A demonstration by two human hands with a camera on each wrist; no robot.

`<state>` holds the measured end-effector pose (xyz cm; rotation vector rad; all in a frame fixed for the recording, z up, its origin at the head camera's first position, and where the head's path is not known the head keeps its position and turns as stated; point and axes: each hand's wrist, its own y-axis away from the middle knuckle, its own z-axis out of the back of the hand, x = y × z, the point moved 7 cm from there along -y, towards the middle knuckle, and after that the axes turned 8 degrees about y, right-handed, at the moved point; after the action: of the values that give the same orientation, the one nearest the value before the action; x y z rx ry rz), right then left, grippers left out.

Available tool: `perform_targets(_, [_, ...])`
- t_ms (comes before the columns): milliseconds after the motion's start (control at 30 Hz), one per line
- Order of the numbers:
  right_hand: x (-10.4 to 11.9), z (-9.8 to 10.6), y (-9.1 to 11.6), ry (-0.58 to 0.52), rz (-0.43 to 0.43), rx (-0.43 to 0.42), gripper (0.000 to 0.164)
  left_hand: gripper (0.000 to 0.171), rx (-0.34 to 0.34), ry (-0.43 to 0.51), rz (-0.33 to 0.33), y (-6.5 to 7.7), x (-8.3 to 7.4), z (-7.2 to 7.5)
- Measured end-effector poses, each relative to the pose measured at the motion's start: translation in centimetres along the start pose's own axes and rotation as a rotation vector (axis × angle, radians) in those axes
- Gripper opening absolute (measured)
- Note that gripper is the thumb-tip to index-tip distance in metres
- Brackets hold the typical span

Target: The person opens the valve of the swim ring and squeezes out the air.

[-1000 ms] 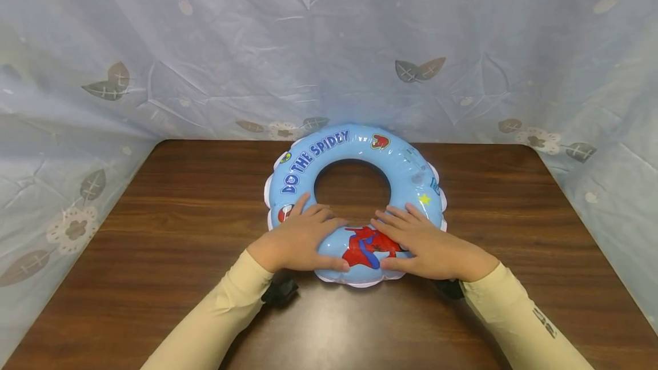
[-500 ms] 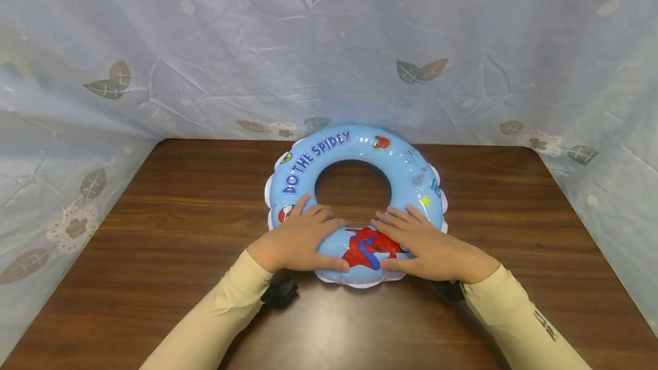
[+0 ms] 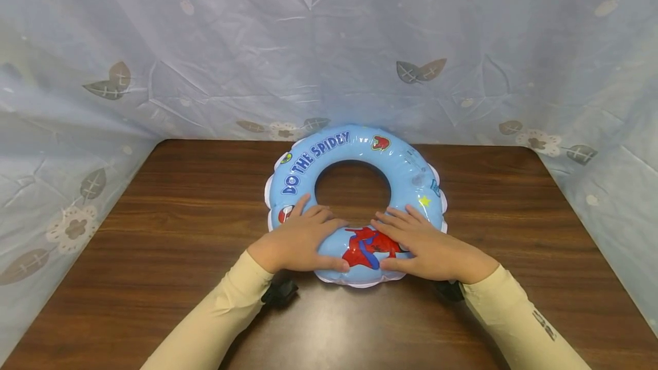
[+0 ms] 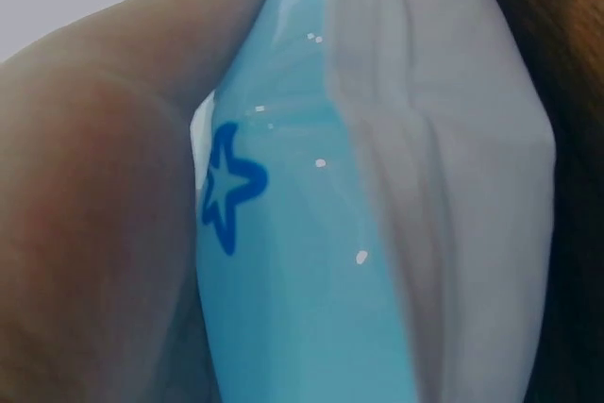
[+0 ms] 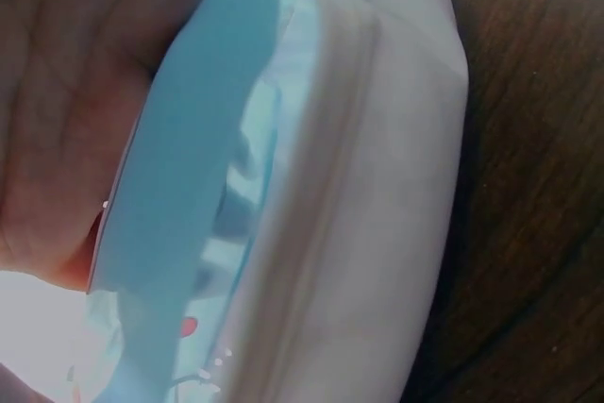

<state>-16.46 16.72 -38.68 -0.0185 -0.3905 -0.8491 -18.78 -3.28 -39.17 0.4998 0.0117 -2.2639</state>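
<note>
An inflated blue swim ring (image 3: pixel 360 147) with a white scalloped edge lies flat on the table. It bears the words "DO THE SPIDEY", a yellow star and a red-and-blue figure. On its near left part rests my left hand (image 3: pixel 303 238), fingers spread over the top. My right hand (image 3: pixel 424 244) lies on the near right part, partly over the printed figure, its fingers fairly straight. Both thumbs point inward along the near side. Close up in the left wrist view, the swim ring (image 4: pixel 302 233) shows a blue star outline beside the hand. The right wrist view has the palm against the swim ring (image 5: pixel 189 158).
A dark brown wooden table (image 3: pixel 180 216) spreads beneath the ring. Behind and at both sides hangs a pale cloth (image 3: pixel 329 44) printed with leaves and flowers; the ring's far edge is near it. A black strap piece (image 3: pixel 280 292) sits under the left wrist.
</note>
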Motion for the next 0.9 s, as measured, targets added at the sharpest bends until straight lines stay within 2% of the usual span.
perform_targets(333, [-0.15, -0.1, -0.08, 0.004, -0.009, -0.001, 0.086, 0.086, -0.009, 0.013, -0.012, 0.0, -0.06, 0.06])
perform_targets(900, [-0.05, -0.09, -0.08, 0.01, -0.007, 0.006, 0.085, 0.087, 0.005, 0.003, 0.004, 0.08, -0.24, 0.21])
